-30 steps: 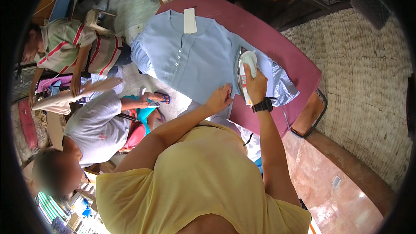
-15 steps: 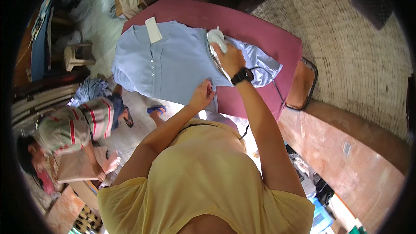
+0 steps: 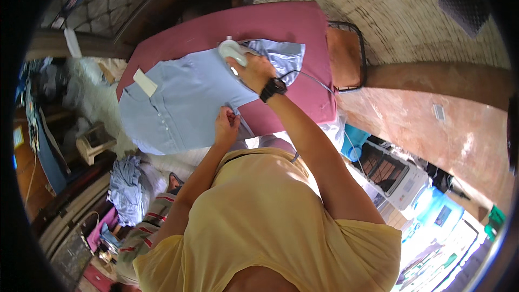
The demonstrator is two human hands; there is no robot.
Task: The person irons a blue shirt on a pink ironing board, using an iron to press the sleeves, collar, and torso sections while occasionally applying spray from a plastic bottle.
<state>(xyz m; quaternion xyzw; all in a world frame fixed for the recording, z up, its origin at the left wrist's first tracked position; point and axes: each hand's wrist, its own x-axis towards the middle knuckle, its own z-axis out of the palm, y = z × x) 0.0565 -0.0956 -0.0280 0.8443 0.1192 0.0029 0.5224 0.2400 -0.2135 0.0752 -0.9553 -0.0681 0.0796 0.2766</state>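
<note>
Compared with half a second ago, the view has swung: the maroon ironing table [image 3: 292, 24] and the light blue shirt [image 3: 184, 103] now sit higher and further left in the picture, and the seated person in the striped top, who was at the left edge, now shows only as a striped sleeve [image 3: 146, 227] low at the left. The iron has slid along the shirt toward its sleeve end, and the left hand has stayed at the shirt's near edge.

The right hand [image 3: 257, 70], with a black watch at the wrist, is wrapped tight around the handle of a white iron [image 3: 231, 51], fingers curled closed over it. The iron presses flat on the shirt near the right sleeve. The left hand [image 3: 226, 125] rests on the shirt's lower hem, fingers bunched together and pinching the cloth at the table's near edge.

The shirt lies spread face up across the table, collar toward the left with a white tag [image 3: 145, 82] on it, and a row of buttons down the front. A thin cord [image 3: 308, 75] runs from the iron across the table.

The iron's soleplate is hidden under the hand and its body. The person's yellow shirt [image 3: 270, 221] fills the lower middle and covers the table's near side. A heap of blue cloth [image 3: 127, 186] lies on the floor at left; the things around it are too blurred to name.
</note>
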